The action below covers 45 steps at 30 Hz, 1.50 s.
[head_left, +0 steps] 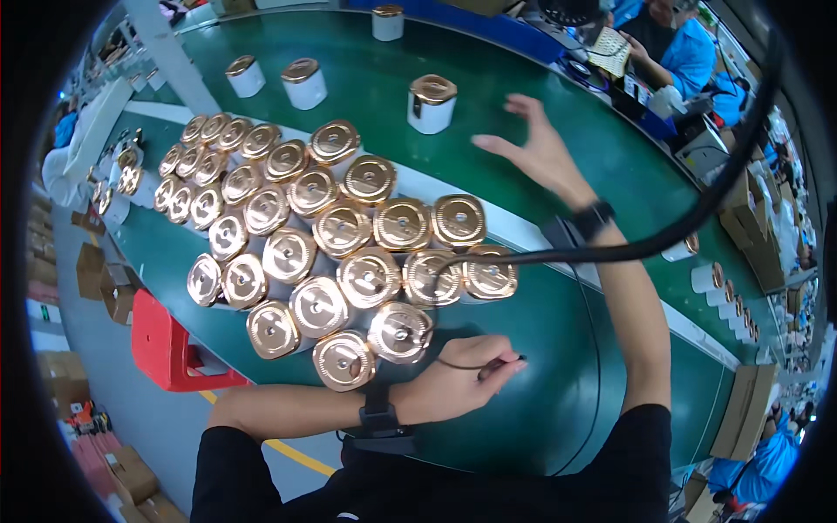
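Observation:
My left hand (pixel 458 379) is closed above the near part of the green table, its fingers pinching a thin black cable; a small dark tip pokes out past the fingertips. The black cable (pixel 628 251) hangs across the view from the upper right. Fingers spread and holding nothing, my right hand (pixel 539 150) reaches over the green belt, just right of a white canister (pixel 432 115) with a shiny copper-coloured lid. Many similar canisters (pixel 369 277) stand packed in rows to the left of and beyond my left hand, lids up.
Several more canisters (pixel 303 87) stand farther along the belt (pixel 349 70); others (pixel 719 292) line up at the right. A pale rail (pixel 514 228) divides belt and table. A red stool (pixel 161 340) is at the left. A person in blue (pixel 684 65) works across the belt.

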Each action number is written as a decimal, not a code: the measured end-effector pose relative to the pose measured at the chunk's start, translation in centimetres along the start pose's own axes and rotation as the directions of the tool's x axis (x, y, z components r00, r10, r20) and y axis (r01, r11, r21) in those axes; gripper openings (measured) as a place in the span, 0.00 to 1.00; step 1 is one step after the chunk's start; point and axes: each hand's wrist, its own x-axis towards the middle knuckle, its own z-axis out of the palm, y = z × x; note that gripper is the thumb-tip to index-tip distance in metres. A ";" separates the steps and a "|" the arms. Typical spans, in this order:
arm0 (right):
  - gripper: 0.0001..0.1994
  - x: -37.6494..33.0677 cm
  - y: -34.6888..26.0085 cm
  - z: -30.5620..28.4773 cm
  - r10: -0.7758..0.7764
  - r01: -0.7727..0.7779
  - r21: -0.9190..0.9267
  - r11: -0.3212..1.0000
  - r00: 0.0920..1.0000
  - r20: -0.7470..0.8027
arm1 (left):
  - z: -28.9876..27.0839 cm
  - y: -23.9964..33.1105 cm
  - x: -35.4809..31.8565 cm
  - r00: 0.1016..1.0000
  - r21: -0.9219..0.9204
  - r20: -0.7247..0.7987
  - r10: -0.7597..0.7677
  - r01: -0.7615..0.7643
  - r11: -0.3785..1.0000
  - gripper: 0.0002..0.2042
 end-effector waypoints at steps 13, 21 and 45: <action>0.15 -9.4 -3.0 -0.2 0.308 -0.111 0.941 0.319 0.951 0.008 | -0.5 1.8 0.3 0.994 0.077 -0.110 0.002 0.007 0.997 0.05; 0.38 -21.8 -5.9 -1.3 0.342 -0.178 0.856 0.485 0.940 0.001 | 0.2 1.6 0.6 0.979 -0.133 -0.198 0.049 -0.076 0.988 0.06; 0.30 -22.6 -7.0 -0.5 0.348 -0.285 0.854 0.435 0.928 0.133 | -0.1 0.4 0.6 0.994 0.023 -0.099 0.053 -0.051 0.998 0.05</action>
